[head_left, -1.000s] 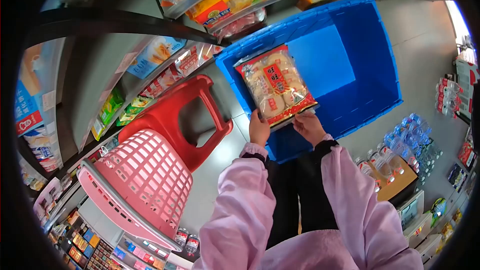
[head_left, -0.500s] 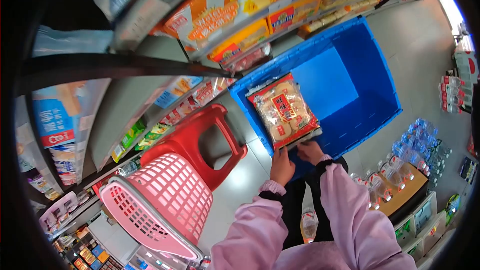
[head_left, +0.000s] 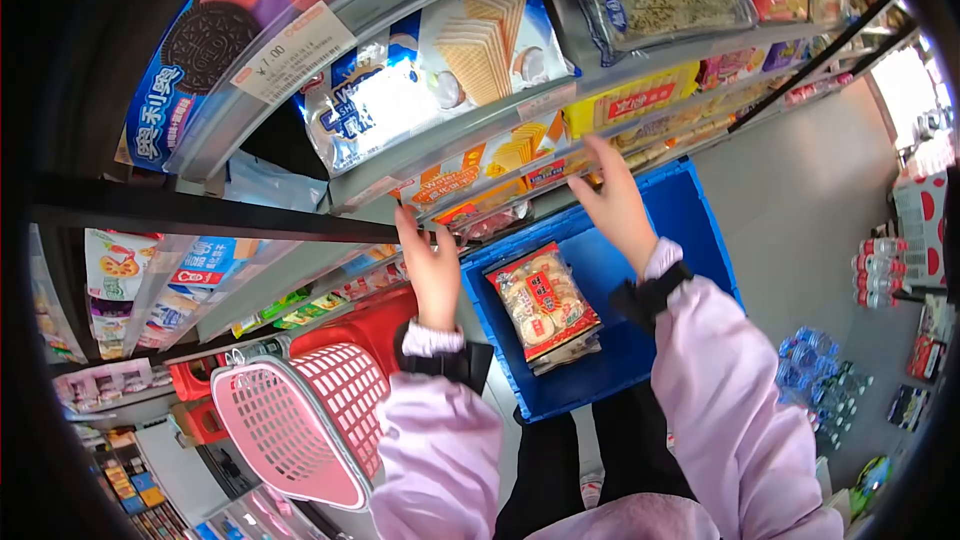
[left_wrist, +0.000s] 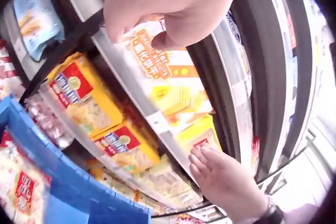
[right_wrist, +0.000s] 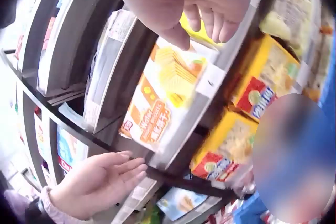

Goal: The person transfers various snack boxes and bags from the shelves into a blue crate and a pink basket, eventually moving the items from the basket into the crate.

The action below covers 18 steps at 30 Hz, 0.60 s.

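Observation:
Both of my hands are raised in front of the shelf with nothing in them. In the head view the left hand (head_left: 432, 275) is over the crate's left end, fingers spread. My right hand (head_left: 618, 202) reaches over the crate's back edge, thumb apart from the fingers. Between the hands, an orange-and-white packet of wafer biscuits (right_wrist: 167, 95) lies on a shelf; the left wrist view shows the left hand partly covering the same wafer packet (left_wrist: 168, 77). A red-and-clear bag of rice crackers (head_left: 545, 302) rests in the blue crate (head_left: 700, 230).
Shelves of packaged snacks rise ahead, including a blue-and-white wafer bag (head_left: 440, 70) and yellow boxes (left_wrist: 84, 92). At the left stands a pink basket (head_left: 290, 430) beside a red stool (head_left: 375, 330). Bottled drinks (head_left: 815, 370) stand on the floor at the right.
Both hands have let go of the rice cracker bag, which now lies in the crate. They have moved up and apart toward the shelf. The head view has tilted up to show more shelves.

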{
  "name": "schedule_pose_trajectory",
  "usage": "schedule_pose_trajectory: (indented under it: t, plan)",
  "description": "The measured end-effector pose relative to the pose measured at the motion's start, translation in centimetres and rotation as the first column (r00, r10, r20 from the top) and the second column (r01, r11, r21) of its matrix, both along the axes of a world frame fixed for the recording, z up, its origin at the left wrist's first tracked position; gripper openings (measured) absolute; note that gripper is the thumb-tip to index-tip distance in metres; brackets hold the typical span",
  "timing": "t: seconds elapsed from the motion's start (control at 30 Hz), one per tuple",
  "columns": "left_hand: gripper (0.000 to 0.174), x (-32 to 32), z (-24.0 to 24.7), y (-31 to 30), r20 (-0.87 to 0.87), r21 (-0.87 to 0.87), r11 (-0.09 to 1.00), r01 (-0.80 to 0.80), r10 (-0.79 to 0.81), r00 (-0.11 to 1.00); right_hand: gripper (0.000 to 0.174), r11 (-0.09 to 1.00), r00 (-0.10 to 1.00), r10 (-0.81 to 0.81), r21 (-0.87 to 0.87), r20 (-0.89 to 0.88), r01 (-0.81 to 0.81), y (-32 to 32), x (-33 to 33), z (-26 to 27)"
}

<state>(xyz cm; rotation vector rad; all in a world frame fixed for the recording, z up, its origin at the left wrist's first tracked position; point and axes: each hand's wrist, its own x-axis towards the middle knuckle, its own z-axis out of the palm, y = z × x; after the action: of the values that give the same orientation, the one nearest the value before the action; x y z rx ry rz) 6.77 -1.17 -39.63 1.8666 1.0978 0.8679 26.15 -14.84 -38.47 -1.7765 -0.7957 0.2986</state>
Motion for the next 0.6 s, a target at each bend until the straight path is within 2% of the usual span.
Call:
schedule_pose_trajectory:
  t: [0.07, 0.17, 0.2, 0.23, 0.3, 0.33, 0.4, 0.5, 0.57, 0.6]
  plan:
    - [0.060, 1.7, -1.0, 2.2, -0.060, 0.141, 0.990, -0.028, 0.036, 0.998, 0.051, 0.998, 0.982, 0.049, -0.033, 0.183, -0.044, 2.5, 1.8, -0.8]
    - [0.054, 3.0, -2.2, 4.1, 0.094, 0.028, 0.995, -0.091, 0.088, 0.992, 0.054, 0.993, 0.972, 0.109, -0.075, 0.208, -0.095, 4.1, 2.5, -1.5]
    - [0.050, 3.0, -2.3, 4.3, 0.181, -0.056, 0.996, -0.066, 0.075, 0.981, 0.054, 0.986, 0.981, 0.133, -0.115, 0.141, -0.117, 4.2, 2.6, -1.4]
    - [0.050, 2.9, -2.4, 4.0, 0.202, -0.082, 0.994, -0.067, 0.082, 0.976, 0.054, 0.987, 0.977, 0.136, -0.107, 0.163, -0.120, 4.2, 2.5, -1.4]
    - [0.050, 2.8, -1.6, 2.9, 0.247, -0.133, 0.989, -0.062, 0.094, 0.964, 0.054, 0.989, 0.968, 0.137, -0.091, 0.210, -0.120, 3.8, 1.9, -1.1]
    - [0.057, 2.6, -1.0, 2.2, 0.292, -0.119, 0.993, -0.009, 0.044, 0.956, 0.053, 0.994, 0.966, 0.111, -0.044, 0.232, -0.104, 3.5, 1.7, -0.9]
    - [0.067, 2.4, 0.4, 0.3, 0.370, -0.148, 0.989, 0.001, 0.055, 0.927, 0.052, 0.997, 0.963, 0.056, 0.045, 0.265, -0.070, 2.6, 0.9, -0.2]
    - [0.076, 1.6, 1.2, -3.2, 0.395, -0.187, 0.982, 0.030, 0.047, 0.918, 0.052, 0.999, 0.962, 0.019, 0.042, 0.273, -0.031, -0.1, 0.2, -1.2]
    - [0.076, 0.4, 0.7, -6.2, 0.388, -0.205, 0.977, 0.054, 0.030, 0.921, 0.052, 0.999, 0.978, -0.015, -0.037, 0.209, 0.023, -3.0, -1.4, -1.2]
    - [0.075, -0.3, 0.6, -7.6, 0.379, -0.223, 0.973, 0.062, 0.028, 0.925, 0.052, 0.994, 0.967, 0.001, -0.105, 0.255, 0.027, -4.8, -2.0, -0.8]
